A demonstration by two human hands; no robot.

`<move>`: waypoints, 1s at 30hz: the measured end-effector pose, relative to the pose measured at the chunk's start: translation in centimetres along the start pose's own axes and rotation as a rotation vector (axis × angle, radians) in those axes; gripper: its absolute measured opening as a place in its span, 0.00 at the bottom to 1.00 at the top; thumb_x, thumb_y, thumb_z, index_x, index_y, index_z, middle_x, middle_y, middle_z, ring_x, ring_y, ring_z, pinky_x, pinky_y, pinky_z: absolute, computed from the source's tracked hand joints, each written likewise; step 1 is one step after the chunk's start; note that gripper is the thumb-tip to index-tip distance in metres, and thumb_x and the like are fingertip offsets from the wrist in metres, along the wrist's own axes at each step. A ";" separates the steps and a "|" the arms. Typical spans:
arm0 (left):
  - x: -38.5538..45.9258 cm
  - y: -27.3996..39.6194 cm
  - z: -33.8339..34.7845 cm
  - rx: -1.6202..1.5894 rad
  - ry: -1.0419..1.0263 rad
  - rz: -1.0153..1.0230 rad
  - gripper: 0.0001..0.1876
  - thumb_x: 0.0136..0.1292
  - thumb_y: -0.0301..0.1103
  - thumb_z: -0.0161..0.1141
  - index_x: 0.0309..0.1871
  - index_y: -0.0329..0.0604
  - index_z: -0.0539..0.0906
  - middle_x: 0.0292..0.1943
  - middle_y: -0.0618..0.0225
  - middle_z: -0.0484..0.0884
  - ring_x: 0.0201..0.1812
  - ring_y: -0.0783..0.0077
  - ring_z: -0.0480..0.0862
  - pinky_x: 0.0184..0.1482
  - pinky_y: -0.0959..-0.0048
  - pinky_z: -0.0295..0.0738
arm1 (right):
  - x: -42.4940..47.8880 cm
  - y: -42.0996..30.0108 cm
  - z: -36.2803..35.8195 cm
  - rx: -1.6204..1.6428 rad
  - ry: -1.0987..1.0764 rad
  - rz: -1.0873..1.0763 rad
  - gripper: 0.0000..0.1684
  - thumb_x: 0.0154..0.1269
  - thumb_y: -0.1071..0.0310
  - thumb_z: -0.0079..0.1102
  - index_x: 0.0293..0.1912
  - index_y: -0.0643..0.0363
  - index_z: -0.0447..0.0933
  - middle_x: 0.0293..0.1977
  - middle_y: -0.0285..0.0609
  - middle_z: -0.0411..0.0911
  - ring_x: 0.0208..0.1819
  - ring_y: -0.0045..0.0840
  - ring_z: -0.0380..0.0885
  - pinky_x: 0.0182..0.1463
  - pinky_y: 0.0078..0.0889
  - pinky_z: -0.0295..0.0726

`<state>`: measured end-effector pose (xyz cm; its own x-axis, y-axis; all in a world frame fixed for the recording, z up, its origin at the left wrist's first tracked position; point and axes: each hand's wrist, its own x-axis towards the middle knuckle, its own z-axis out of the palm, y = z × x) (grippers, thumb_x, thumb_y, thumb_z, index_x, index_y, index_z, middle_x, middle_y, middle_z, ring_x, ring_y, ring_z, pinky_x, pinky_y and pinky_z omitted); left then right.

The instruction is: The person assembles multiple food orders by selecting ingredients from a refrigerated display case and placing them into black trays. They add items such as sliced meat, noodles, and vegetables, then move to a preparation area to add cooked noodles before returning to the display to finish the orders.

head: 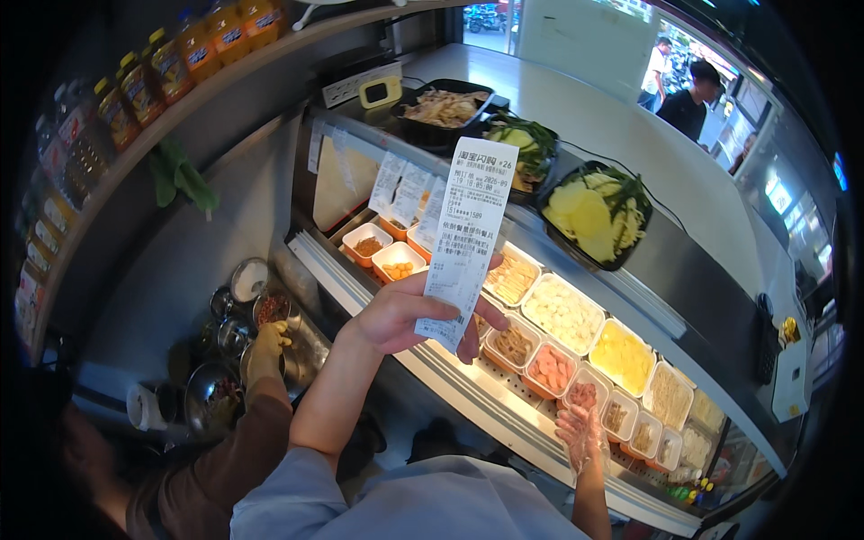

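Observation:
My left hand (405,310) holds a long printed paper receipt (469,229) upright between thumb and fingers, above the lit display case. In a clear plastic glove, my right hand (582,432) is at the front edge of the case, just below a white container of dark red meat (584,393); whether it touches the meat is unclear. Beside that stand containers of pink sliced sausage or meat (551,368) and brownish strips (513,344). Behind them are larger trays of pale white pieces (563,312) and yellow slices (622,354).
Black trays of greens and sliced vegetables (594,212) stand on the case top. More receipts (388,179) hang from its edge. At left, a co-worker's yellow-gloved hand (270,344) is among metal bowls (214,398). Drink bottles (169,67) line a shelf (162,128).

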<state>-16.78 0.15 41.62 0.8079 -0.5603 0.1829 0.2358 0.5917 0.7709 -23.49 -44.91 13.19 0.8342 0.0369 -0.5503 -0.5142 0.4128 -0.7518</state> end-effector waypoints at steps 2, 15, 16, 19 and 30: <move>1.0 -0.8 1.5 0.034 0.012 -0.026 0.44 0.66 0.22 0.52 0.84 0.35 0.44 0.61 0.33 0.79 0.42 0.49 0.90 0.48 0.57 0.87 | -0.2 -0.3 -1.5 0.016 0.027 -0.022 0.45 0.72 0.27 0.50 0.60 0.63 0.74 0.48 0.51 0.81 0.43 0.32 0.84 0.44 0.33 0.86; 3.7 -4.9 6.6 0.039 0.023 -0.104 0.43 0.66 0.21 0.51 0.84 0.37 0.47 0.60 0.34 0.80 0.43 0.49 0.90 0.47 0.57 0.87 | -1.4 -1.1 -7.4 0.071 0.061 -0.052 0.46 0.73 0.27 0.49 0.61 0.65 0.73 0.49 0.54 0.81 0.42 0.33 0.85 0.43 0.34 0.89; 3.8 -5.0 6.7 0.041 0.018 -0.105 0.43 0.66 0.21 0.51 0.84 0.37 0.47 0.60 0.34 0.80 0.43 0.49 0.90 0.47 0.57 0.87 | -1.3 -0.9 -7.8 0.080 0.059 -0.047 0.46 0.73 0.27 0.49 0.61 0.65 0.73 0.49 0.54 0.81 0.42 0.33 0.85 0.43 0.34 0.89; 3.7 -5.2 6.8 0.045 0.010 -0.107 0.43 0.66 0.21 0.51 0.83 0.36 0.47 0.60 0.34 0.80 0.43 0.49 0.90 0.47 0.57 0.87 | -1.2 -0.6 -8.2 0.065 0.042 -0.067 0.46 0.73 0.27 0.49 0.61 0.65 0.73 0.49 0.53 0.82 0.42 0.33 0.85 0.43 0.33 0.89; 3.5 -5.4 5.9 0.024 -0.010 -0.116 0.42 0.69 0.22 0.51 0.83 0.35 0.46 0.60 0.35 0.79 0.45 0.50 0.89 0.45 0.58 0.89 | -1.2 -0.9 -6.7 0.077 0.063 -0.063 0.46 0.73 0.27 0.49 0.61 0.64 0.74 0.48 0.52 0.82 0.43 0.32 0.85 0.43 0.32 0.88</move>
<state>-18.43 -8.44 41.69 0.7702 -0.6303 0.0977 0.3145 0.5085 0.8016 -25.39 -51.44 12.12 0.8489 -0.0477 -0.5264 -0.4423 0.4811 -0.7569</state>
